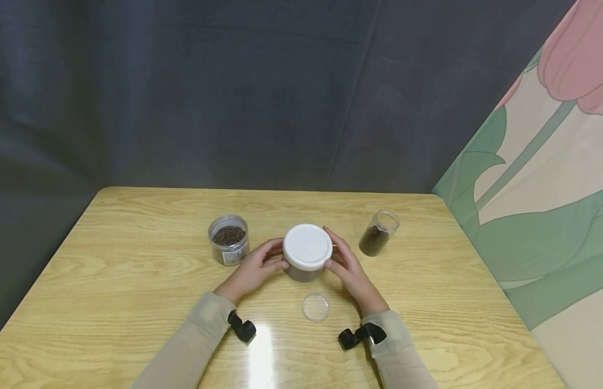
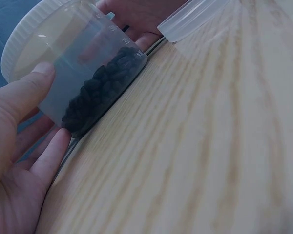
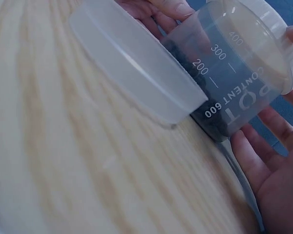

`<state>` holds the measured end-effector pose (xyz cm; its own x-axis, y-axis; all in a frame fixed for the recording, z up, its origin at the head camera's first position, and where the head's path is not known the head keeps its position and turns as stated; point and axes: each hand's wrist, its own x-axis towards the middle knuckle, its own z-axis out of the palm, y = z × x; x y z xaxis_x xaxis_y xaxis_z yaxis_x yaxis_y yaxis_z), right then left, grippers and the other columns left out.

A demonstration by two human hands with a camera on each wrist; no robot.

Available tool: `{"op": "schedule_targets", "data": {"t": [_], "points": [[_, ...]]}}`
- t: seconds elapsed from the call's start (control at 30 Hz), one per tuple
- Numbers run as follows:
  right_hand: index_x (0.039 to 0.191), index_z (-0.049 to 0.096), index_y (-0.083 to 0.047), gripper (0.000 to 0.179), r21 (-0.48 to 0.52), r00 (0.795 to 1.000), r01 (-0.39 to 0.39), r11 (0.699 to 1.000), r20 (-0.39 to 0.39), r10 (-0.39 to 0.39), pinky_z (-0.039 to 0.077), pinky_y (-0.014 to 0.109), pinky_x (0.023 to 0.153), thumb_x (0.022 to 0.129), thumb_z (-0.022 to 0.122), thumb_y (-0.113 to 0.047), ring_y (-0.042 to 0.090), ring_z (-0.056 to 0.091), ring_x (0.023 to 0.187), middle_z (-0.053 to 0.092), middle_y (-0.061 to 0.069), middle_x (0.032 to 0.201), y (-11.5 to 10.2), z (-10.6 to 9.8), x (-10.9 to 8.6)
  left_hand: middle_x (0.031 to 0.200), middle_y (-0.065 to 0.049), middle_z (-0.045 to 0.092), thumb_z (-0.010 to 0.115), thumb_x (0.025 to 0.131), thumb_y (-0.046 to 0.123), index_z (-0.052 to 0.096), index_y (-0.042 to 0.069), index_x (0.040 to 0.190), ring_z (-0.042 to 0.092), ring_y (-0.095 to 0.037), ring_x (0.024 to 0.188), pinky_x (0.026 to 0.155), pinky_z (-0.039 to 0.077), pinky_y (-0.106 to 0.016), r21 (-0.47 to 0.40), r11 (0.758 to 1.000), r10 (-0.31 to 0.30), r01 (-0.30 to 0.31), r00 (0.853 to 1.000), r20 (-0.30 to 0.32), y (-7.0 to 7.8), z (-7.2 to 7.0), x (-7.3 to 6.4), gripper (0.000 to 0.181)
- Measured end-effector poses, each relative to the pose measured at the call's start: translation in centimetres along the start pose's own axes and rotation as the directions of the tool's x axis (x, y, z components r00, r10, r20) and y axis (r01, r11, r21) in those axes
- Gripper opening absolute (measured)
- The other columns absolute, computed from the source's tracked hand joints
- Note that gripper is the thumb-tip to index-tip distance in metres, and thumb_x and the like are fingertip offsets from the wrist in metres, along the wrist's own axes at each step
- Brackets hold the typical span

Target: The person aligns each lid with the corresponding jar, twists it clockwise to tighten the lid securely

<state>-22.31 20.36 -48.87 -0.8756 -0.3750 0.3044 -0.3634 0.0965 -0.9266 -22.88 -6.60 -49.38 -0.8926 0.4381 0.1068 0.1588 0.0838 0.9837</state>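
Pot point(image 1: 303, 274), its white lid point(image 1: 307, 246) on, dark pieces point(image 2: 105, 80) inside, sits between left hand point(image 1: 251, 270) and right hand point(image 1: 351, 269), both clasping it. Between the wrists lies a clear cap point(image 1: 316, 307); an open wide jar point(image 1: 235, 255) stands beside the left hand, a tall jar point(image 1: 373, 242) beyond the right.

1 downward head view, 2 wrist close-ups

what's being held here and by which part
The white-lidded tub, by its opposite sides, between the left hand and right hand.
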Motion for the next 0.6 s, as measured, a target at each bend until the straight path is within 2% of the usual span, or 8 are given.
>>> {"op": "schedule_targets", "data": {"t": [0.33,0.6], "points": [[0.150,0.032,-0.002,0.072,0.111,1.000,-0.003,0.994,-0.029,0.006,0.055,0.030,0.098,0.091,0.072,0.002,0.020,0.054,0.117,0.042,0.019,0.142,0.30,0.19,0.21,0.150,-0.020,0.047,0.068,0.098,0.009,0.042,0.004,0.152,0.048,-0.034,0.137,0.107,0.048,-0.028,0.007,1.000,0.006,-0.006,1.000,0.001,0.02,0.02,0.05,0.060],[0.144,0.029,0.001,0.078,0.139,0.999,-0.008,0.990,-0.047,0.014,0.057,0.030,0.096,0.086,0.081,-0.005,0.017,0.056,0.117,0.043,0.015,0.136,0.18,0.42,0.32,0.151,-0.019,0.047,0.068,0.098,0.010,0.042,0.004,0.152,0.048,-0.033,0.138,0.108,0.048,-0.028,0.011,1.000,0.007,-0.007,1.000,-0.002,0.12,0.01,0.05,0.060]]}}
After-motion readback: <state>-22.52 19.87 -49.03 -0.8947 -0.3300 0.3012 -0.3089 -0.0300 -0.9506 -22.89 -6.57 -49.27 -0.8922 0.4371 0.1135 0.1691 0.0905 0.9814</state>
